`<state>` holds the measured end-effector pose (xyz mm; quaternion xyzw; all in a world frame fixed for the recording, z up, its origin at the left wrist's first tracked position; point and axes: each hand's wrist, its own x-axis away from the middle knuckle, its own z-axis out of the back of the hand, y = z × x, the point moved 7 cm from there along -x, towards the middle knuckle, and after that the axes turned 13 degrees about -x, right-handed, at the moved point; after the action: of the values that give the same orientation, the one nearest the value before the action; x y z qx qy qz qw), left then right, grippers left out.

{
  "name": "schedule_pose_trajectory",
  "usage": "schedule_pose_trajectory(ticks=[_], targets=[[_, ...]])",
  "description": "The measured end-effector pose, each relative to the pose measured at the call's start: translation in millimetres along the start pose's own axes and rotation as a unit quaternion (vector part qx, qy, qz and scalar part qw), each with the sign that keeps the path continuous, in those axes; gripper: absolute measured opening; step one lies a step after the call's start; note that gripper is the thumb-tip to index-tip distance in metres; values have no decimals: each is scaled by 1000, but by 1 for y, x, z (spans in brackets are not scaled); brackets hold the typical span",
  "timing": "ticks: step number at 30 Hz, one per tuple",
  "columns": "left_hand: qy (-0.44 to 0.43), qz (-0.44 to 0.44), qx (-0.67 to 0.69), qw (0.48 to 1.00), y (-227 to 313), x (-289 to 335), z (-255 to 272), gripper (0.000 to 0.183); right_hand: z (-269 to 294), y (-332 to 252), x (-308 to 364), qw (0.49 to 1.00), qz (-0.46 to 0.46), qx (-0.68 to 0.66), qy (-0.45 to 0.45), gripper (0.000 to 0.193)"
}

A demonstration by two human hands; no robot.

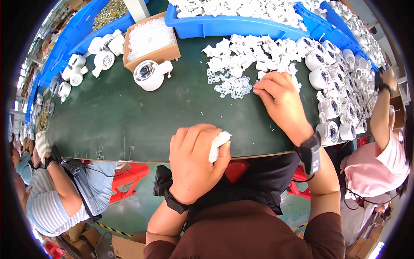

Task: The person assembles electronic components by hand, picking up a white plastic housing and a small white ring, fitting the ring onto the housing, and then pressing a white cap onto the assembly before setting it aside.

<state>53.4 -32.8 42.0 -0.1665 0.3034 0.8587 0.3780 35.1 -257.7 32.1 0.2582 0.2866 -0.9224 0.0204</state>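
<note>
My left hand (194,157), at the table's near edge, is closed around a small white plastic part (219,144); its rounded end sticks out past the thumb and most of the rest is covered. Farther forward, my right hand (282,95) has its fingers bent and thumb and fingertips close together, at the right side of a pile of small clear plastic sleeves (233,86). Whether a sleeve is in that pinch cannot be made out. Just beyond lies a heap of white plastic pieces (246,54).
Several white camera-like housings (330,105) stand at the right. A single white housing (148,77) sits left of centre, by a cardboard box (166,54) of clear parts. A blue bin (237,28) lines the back. Co-workers' arms (64,183) show at both sides.
</note>
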Motion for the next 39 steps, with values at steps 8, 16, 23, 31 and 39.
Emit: schedule_pose_trajectory(ticks=[8, 16, 23, 31, 39], targets=[[-35, 10, 9, 999, 1, 1, -3, 28, -1, -13, 18, 931, -207, -298, -36, 6], [-55, -1, 11, 998, -1, -1, -4, 31, -38, -54, 46, 777, -263, -568, -66, 16], [-33, -16, 16, 999, 1, -1, -6, 37, -49, -53, 43, 687, -351, -627, -104, 12], [4, 2, 12, 1000, -1, 2, -6, 40, -58, -63, 48, 652, -385, -652, -44, 10], [25, -14, 27, 999, -1, 4, -3, 38, -60, -66, 57, 694, -350, -628, -18, 10]])
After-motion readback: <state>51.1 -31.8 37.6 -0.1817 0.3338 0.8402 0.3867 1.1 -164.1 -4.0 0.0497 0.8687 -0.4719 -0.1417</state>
